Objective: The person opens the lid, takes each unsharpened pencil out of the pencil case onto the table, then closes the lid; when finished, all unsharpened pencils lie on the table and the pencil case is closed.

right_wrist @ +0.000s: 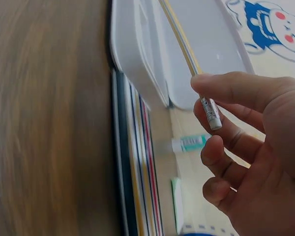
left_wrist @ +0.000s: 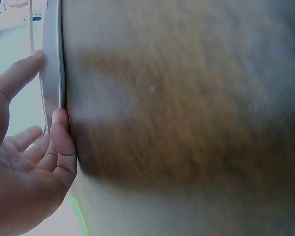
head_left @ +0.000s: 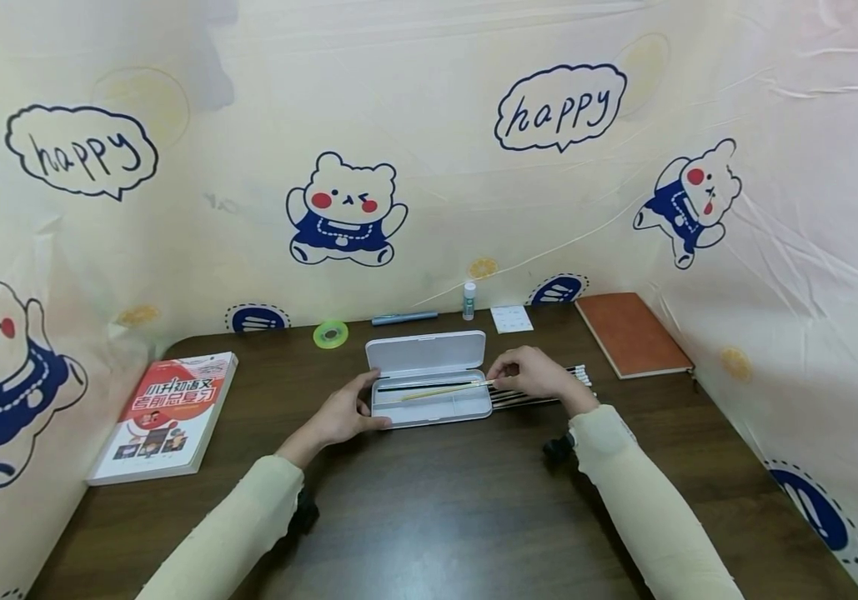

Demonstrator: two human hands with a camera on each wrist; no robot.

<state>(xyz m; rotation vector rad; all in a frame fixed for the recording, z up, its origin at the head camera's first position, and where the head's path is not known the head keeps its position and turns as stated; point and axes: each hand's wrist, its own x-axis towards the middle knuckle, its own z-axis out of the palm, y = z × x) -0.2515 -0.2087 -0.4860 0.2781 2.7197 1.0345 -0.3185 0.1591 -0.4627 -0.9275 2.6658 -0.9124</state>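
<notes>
A white pencil case (head_left: 439, 415) lies on the table with its lid (head_left: 424, 355) raised. At its left end my left hand (head_left: 342, 412) grips it, thumb and fingers on opposite sides, as the left wrist view shows up close (left_wrist: 34, 162). My right hand (head_left: 532, 372) pinches a yellow-striped pencil (right_wrist: 184, 42) near its white-tipped end. That pencil slants over the case's open tray, its far end to the left. A dark pencil (head_left: 429, 385) lies inside the case. Several striped pencils (right_wrist: 137, 172) lie side by side at the case's right end, partly hidden under my right hand.
Along the back stand or lie a green tape roll (head_left: 331, 334), a blue pen (head_left: 403, 318), a glue stick (head_left: 469, 301) and a white card (head_left: 511, 319). A brown notebook (head_left: 633, 335) lies at right, a thick book (head_left: 166, 417) at left.
</notes>
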